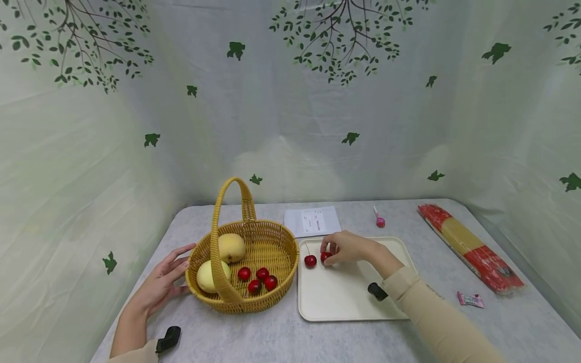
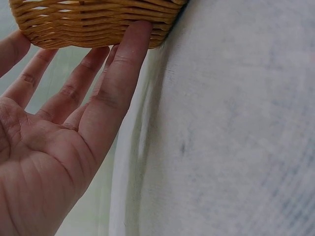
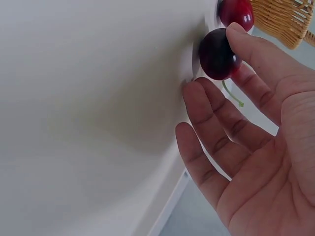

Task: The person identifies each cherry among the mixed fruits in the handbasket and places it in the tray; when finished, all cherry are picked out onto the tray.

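A yellow wicker basket (image 1: pixel 272 302) with a tall handle stands on the left of the table. My left hand (image 1: pixel 156 282) touches its left side, fingers spread and fairly straight; the left wrist view shows fingertips against the weave (image 2: pixel 93 24). Inside the basket lie two pale yellow round fruits (image 1: pixel 232 247) and several red cherries (image 1: pixel 254 287). Over the cream tray (image 1: pixel 345 297), my right hand (image 1: pixel 347 247) pinches a dark red cherry (image 3: pixel 216 55) between thumb and forefinger, its green stem hanging out. Another cherry (image 1: pixel 310 261) with a stem lies on the tray just left of it.
Behind the tray lies a white printed sheet (image 1: pixel 313 222), with a pink lollipop (image 1: pixel 380 221) to its right. A long red and yellow packet (image 1: pixel 472 247) lies at the right, and a small pink wrapped sweet (image 1: pixel 470 300) in front of it.
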A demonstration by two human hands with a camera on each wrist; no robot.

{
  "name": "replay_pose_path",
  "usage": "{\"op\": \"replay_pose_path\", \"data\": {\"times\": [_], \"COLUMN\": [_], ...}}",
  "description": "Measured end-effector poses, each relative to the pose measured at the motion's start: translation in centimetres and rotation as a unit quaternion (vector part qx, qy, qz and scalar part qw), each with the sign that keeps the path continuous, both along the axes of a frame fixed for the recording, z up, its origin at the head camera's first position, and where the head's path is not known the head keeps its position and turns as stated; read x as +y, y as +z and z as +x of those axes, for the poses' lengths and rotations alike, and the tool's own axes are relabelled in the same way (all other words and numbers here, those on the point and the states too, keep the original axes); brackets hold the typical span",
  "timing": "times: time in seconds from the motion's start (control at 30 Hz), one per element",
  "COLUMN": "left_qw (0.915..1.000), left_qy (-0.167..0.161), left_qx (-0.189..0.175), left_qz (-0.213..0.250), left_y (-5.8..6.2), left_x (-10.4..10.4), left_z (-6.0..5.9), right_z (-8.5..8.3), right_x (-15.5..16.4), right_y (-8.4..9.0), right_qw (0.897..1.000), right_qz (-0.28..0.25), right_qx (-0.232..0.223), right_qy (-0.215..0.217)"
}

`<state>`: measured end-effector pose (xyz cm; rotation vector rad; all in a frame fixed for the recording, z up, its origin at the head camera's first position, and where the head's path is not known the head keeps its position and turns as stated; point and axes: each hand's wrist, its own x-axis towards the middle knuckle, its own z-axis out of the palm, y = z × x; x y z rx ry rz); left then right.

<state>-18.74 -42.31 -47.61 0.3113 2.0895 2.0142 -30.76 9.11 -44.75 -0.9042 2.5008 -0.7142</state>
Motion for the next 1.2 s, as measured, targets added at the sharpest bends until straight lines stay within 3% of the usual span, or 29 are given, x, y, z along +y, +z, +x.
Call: {"op": "replay_pose_path", "data": {"times": [1.2], "left_qw": [0.9999], "left_qy": [0.003], "left_qx": [-0.012], "left_qz": [-0.005], "left_y": [0.23], "left_x": [0.13], "left_z": [0.27], "right_z": [-0.30], "right_x": [0.41], "right_y": [0.35], "right_qw": [1.000], "right_qz": [-0.001], "right_qx": [-0.019], "right_qy": [0.013]}}
